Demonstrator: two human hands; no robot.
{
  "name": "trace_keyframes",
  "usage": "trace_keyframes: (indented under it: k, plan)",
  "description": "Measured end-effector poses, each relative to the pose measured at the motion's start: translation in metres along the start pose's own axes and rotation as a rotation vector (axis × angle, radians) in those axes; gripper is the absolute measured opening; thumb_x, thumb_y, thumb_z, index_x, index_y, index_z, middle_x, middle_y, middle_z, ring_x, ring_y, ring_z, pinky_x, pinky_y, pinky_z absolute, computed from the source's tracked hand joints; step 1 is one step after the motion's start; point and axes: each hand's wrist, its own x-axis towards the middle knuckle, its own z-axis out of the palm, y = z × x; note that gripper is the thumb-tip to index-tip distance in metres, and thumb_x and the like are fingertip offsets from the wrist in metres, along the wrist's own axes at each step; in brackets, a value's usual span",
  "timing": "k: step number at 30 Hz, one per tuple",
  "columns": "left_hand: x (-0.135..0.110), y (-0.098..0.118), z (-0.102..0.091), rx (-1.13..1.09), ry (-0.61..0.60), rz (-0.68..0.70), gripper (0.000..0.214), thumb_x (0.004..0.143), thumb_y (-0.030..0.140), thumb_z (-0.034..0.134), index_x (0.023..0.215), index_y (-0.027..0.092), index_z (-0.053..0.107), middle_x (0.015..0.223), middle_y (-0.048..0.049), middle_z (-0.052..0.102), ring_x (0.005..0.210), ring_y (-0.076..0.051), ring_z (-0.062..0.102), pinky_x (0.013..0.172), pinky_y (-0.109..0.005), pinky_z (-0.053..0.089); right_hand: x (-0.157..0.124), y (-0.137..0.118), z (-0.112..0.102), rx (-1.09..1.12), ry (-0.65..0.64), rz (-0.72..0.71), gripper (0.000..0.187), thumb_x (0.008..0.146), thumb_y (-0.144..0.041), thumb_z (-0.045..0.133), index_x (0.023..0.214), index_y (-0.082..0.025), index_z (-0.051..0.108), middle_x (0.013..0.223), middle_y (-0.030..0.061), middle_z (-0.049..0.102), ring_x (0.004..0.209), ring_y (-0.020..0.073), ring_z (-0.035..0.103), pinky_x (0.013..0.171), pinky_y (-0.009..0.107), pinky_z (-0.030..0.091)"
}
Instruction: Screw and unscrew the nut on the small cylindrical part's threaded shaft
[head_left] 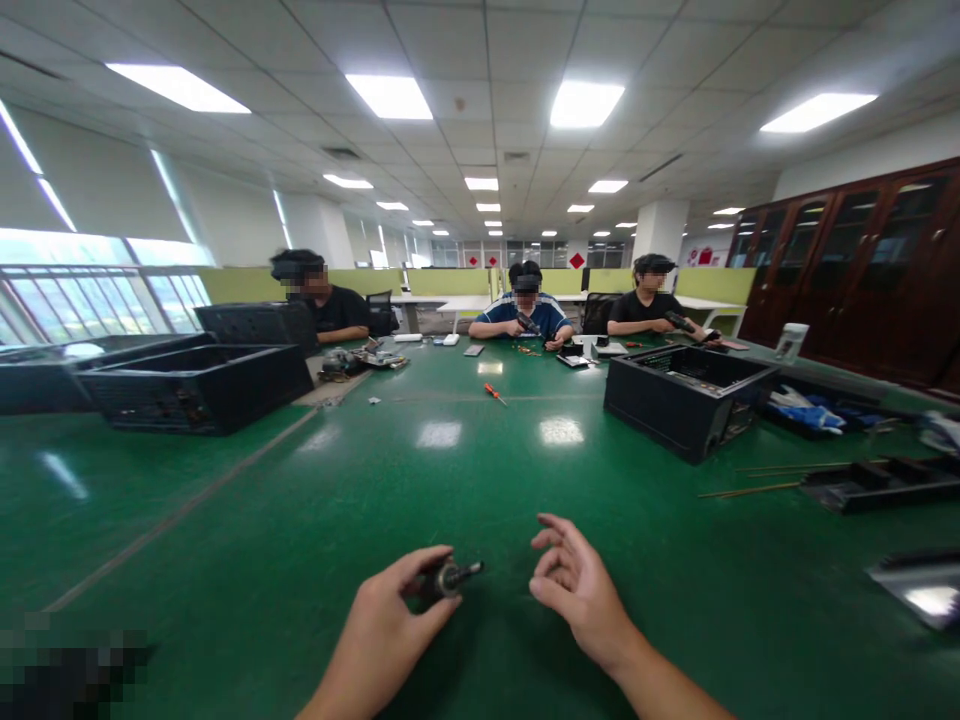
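My left hand [390, 620] is closed around a dark, round-bodied tool with a bit [450, 578]. Its metal collar faces me and the short dark bit points to the right. Most of the tool's body is hidden by my fingers and palm, so its exact kind does not show. To the right of the bit, my right hand [574, 585] hovers above the green tabletop [480, 480], fingers loosely bent and apart, holding nothing. A gap separates it from the tool. Farther off, a screwdriver with an orange handle [493, 393] lies on the table.
Dark computer cases stand at left [199, 390] and right [686, 400]. Long thin rods [750, 490] and a black tray [885, 485] lie at right, near a blue-and-white bundle [806, 410]. Circuit parts [360, 360] sit back left. Three people sit across the table, two holding power drills.
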Motion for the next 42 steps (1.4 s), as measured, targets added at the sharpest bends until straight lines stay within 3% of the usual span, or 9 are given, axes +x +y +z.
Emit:
trace_keyframes:
  k: [3,7,12,15,19,23,33,42]
  plan:
    - [-0.002,0.015,0.018,-0.015,0.020,0.103,0.025,0.074,0.024,0.074,0.099,0.024,0.073,0.093,-0.0032,0.076,0.084,-0.021,0.073,0.076,-0.030,0.060,-0.003,0.002,-0.002,-0.102,-0.063,0.001,0.071,0.070,-0.016,0.071,0.135,-0.024,0.044,0.115,0.0078,0.055,0.082,0.0150,0.057,0.065,0.027,0.044]
    - [-0.009,0.017,0.027,-0.063,-0.025,0.237,0.029,0.075,0.014,0.070,0.102,0.025,0.071,0.095,-0.0033,0.074,0.086,-0.018,0.071,0.078,-0.027,0.058,-0.009,0.001,0.003,-0.267,-0.157,0.002,0.071,0.068,-0.013,0.070,0.135,-0.024,0.047,0.115,0.0076,0.058,0.084,0.0170,0.057,0.068,0.028,0.044]
    - [-0.015,0.011,0.030,-0.088,-0.079,0.298,0.036,0.075,0.008,0.067,0.107,0.026,0.070,0.097,-0.0043,0.072,0.087,-0.017,0.071,0.079,-0.026,0.058,-0.014,-0.010,0.012,-0.604,-0.212,-0.073,0.040,0.067,-0.016,0.074,0.106,-0.021,0.069,0.089,0.0028,0.064,0.077,0.0180,0.057,0.068,0.030,0.042]
    - [-0.017,0.012,0.034,-0.091,-0.094,0.302,0.036,0.076,0.009,0.068,0.108,0.026,0.070,0.098,-0.0047,0.072,0.088,-0.018,0.071,0.080,-0.027,0.058,-0.016,-0.016,0.014,-0.697,-0.245,-0.102,0.024,0.069,-0.017,0.074,0.092,-0.020,0.073,0.080,0.0015,0.065,0.074,0.0183,0.059,0.068,0.029,0.042]
    - [-0.018,0.014,0.036,-0.078,-0.113,0.327,0.034,0.076,0.010,0.067,0.106,0.026,0.070,0.097,-0.0053,0.072,0.088,-0.018,0.070,0.079,-0.027,0.058,-0.016,-0.017,0.015,-0.717,-0.250,-0.108,0.010,0.075,-0.023,0.073,0.085,-0.020,0.075,0.076,0.0022,0.067,0.071,0.0177,0.060,0.067,0.029,0.041]
    - [-0.019,0.013,0.036,-0.085,-0.127,0.318,0.031,0.079,0.012,0.067,0.106,0.025,0.069,0.098,-0.0057,0.071,0.089,-0.018,0.069,0.080,-0.028,0.057,-0.015,-0.017,0.016,-0.722,-0.235,-0.088,0.009,0.081,-0.026,0.071,0.083,-0.020,0.076,0.076,0.0029,0.068,0.071,0.0177,0.062,0.067,0.029,0.041]
    - [-0.018,0.014,0.034,-0.132,-0.130,0.224,0.028,0.079,0.012,0.069,0.104,0.025,0.069,0.097,-0.0033,0.071,0.090,-0.017,0.069,0.081,-0.027,0.056,-0.016,-0.019,0.015,-0.715,-0.195,-0.031,0.014,0.072,-0.015,0.071,0.084,-0.019,0.070,0.075,-0.0006,0.066,0.069,0.0156,0.056,0.064,0.026,0.039]
    - [-0.018,0.009,0.034,-0.138,-0.099,0.225,0.029,0.079,0.012,0.070,0.105,0.025,0.069,0.098,-0.0026,0.071,0.090,-0.017,0.069,0.082,-0.026,0.056,-0.015,-0.021,0.015,-0.698,-0.183,-0.026,0.007,0.078,-0.019,0.068,0.084,-0.018,0.070,0.074,-0.0002,0.064,0.069,0.0152,0.055,0.065,0.026,0.039]
